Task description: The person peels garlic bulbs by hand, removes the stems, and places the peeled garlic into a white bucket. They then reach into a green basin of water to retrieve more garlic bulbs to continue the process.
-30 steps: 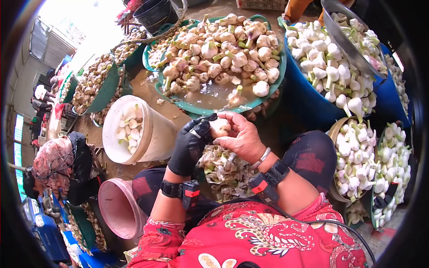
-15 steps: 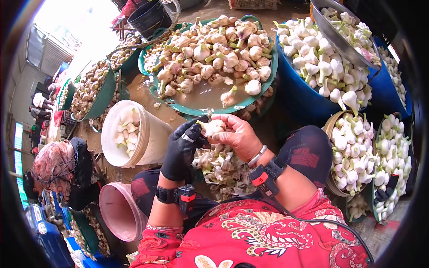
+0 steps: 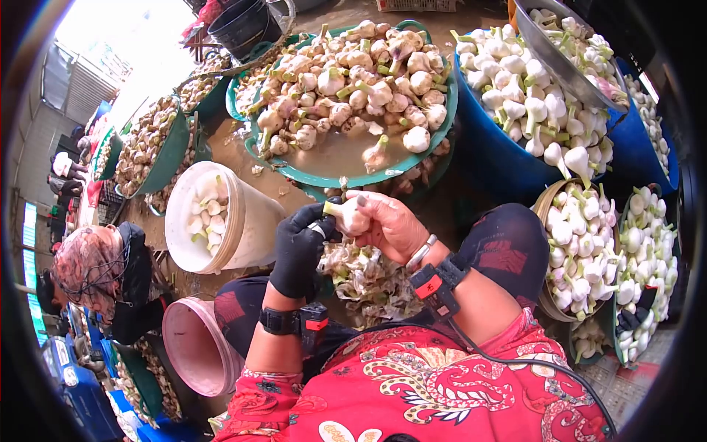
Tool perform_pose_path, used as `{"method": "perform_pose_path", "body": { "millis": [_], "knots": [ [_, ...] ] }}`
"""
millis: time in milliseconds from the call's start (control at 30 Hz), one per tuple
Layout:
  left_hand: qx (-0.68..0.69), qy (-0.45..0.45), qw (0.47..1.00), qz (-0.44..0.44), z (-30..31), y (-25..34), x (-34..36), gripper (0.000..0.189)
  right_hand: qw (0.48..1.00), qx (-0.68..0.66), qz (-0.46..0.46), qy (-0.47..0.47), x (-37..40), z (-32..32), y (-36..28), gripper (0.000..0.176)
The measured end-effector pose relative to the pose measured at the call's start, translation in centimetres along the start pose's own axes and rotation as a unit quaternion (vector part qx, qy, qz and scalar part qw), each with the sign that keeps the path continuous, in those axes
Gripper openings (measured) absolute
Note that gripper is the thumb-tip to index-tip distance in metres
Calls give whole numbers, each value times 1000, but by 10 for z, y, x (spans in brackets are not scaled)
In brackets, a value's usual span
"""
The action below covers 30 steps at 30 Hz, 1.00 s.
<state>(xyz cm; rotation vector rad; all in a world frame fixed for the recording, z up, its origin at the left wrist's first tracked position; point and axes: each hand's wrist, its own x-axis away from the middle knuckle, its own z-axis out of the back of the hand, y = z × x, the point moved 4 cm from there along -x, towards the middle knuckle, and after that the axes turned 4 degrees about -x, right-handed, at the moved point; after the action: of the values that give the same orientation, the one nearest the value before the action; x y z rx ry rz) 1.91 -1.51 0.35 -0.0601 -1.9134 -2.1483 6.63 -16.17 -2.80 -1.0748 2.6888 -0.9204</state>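
Note:
Between my two hands is a garlic bulb (image 3: 349,218), its cut stem toward the left. My left hand (image 3: 304,239), in a black glove with a light band on one finger, pinches the bulb's stem side. Bare fingers of my right hand (image 3: 392,225) close round the bulb's other side. Loose peeled skins (image 3: 372,283) lie in a heap below my hands. Just beyond stands a green tub (image 3: 324,179) of unpeeled garlic with murky liquid in it.
A white bucket (image 3: 254,225) holding clean bulbs stands left, above a pink bucket (image 3: 193,346). Blue barrels (image 3: 490,162) and a round basket (image 3: 546,210) of white garlic are on the right. A person in a patterned head covering (image 3: 88,269) is at the left.
The bulb has turned in my hands and now looks whiter and smoother. My right-hand fingers have shifted their hold, and my left hand has moved slightly right.

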Motion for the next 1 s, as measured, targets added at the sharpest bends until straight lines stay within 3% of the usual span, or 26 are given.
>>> {"method": "perform_pose_path", "body": {
  "millis": [33, 100, 133, 200, 267, 300, 400, 433, 467, 500, 667, 733, 767, 800, 867, 900, 933, 1000],
  "knots": [
    [-1, 0, 1000, 1, 2, -5, -2, 28, 997, -34, -55, -30, -3, 9, 7, 26],
    [-228, -3, 960, -165, 3, -4, -6, 33, 978, -57, -195, -33, 1, 8, 11, 28],
    [-228, -2, 960, -164, 3, -4, -6, 33, 965, -73, -247, -46, 3, 10, 18, 32],
    [-364, -24, 889, -277, -5, 8, -3, 37, 951, -91, -285, -80, 7, 9, 19, 37],
    [-392, -45, 873, -286, -7, 16, 1, 39, 911, -148, -374, -91, 13, 4, 33, 40],
    [-379, -50, 885, -267, -7, 19, 1, 43, 911, -148, -374, -90, 12, 6, 34, 40],
    [-339, -28, 910, -236, -7, 15, 8, 47, 946, -106, -268, -147, 6, 11, 28, 45],
    [-124, -36, 983, -129, -1, 8, 10, 45, 961, -93, -251, -67, 7, 15, 22, 44],
    [98, -44, 994, -13, 1, -2, 14, 44, 957, -102, -256, -95, 1, 24, 23, 43],
    [243, -113, 963, 39, 1, -9, 14, 41, 962, -97, -242, -81, 1, 26, 22, 43],
    [143, -55, 988, 29, -6, -3, 22, 34, 971, -87, -220, -33, 2, 13, 21, 36],
    [19, -48, 999, 3, -2, 1, 20, 26, 993, 15, -111, 48, -2, 16, 12, 27],
    [25, -36, 999, 11, -3, 3, 19, 22, 998, 52, -30, 31, -8, 20, 10, 18],
    [25, -36, 999, 12, -1, 0, 16, 22, 998, 52, -31, 31, -7, 16, 11, 18],
    [125, -25, 992, -17, 12, -4, 4, 23, 930, 288, 224, 51, -2, -1, -11, 13],
    [75, 9, 995, -57, 19, 2, 0, 26, 801, 507, 316, -43, 8, -18, -24, 10],
    [-1, -20, 990, -139, 30, 7, -4, 29, 743, 565, 335, -131, 16, -34, -23, 8],
    [-74, 39, 981, -176, 44, 9, -3, 20, 764, 600, 164, -172, 23, -18, 1, 8]
  ]
}}
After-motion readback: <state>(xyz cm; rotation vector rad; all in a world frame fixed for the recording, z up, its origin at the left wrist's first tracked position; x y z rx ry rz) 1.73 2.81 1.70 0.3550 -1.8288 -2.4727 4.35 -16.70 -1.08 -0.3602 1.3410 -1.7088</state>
